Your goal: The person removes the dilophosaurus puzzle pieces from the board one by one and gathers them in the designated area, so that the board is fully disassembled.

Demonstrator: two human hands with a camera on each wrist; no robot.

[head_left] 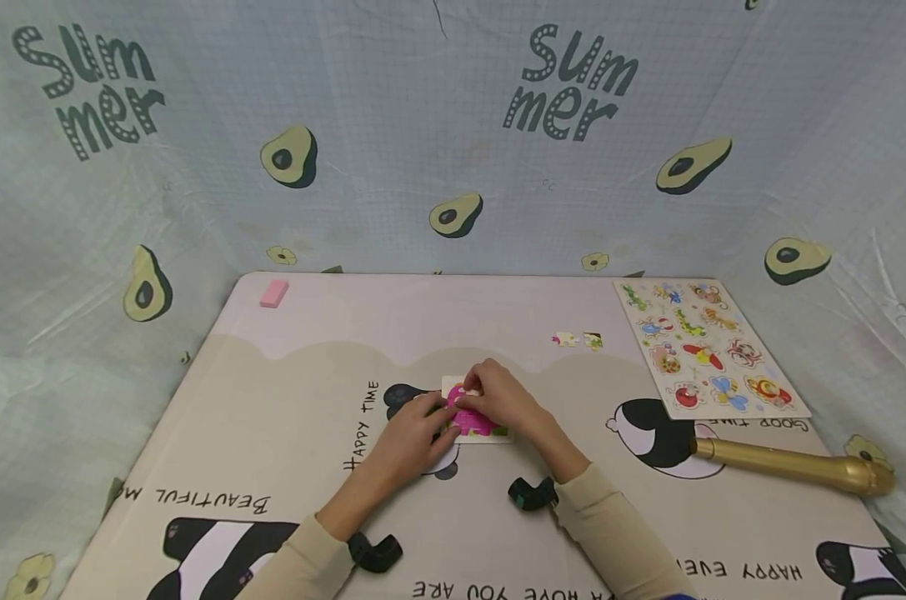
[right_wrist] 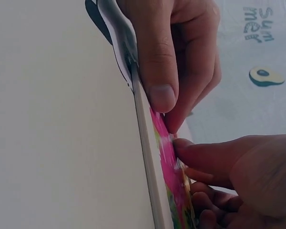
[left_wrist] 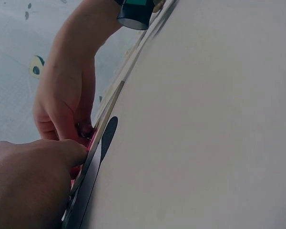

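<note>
A small white-edged jigsaw board (head_left: 451, 383) with a bright pink picture (head_left: 475, 423) lies mid-table beneath both hands. My left hand (head_left: 413, 433) rests its fingertips on the picture's left side; its thumb (right_wrist: 162, 98) presses down at the board's edge in the right wrist view. From the right, my right hand (head_left: 501, 396) reaches over the upper part of the board, thumb and index finger pinched together at a jigsaw piece mostly hidden by the fingers. Two loose jigsaw pieces, a pale one (head_left: 565, 339) and a darker one (head_left: 593, 340), lie farther back on the right.
A board of colourful insect pictures (head_left: 685, 350) lies at the back right. In front of it is a gold-coloured tube (head_left: 790, 467). A pink block (head_left: 274, 293) sits by the back left corner. Patterned cloth (head_left: 377, 100) hangs behind the table.
</note>
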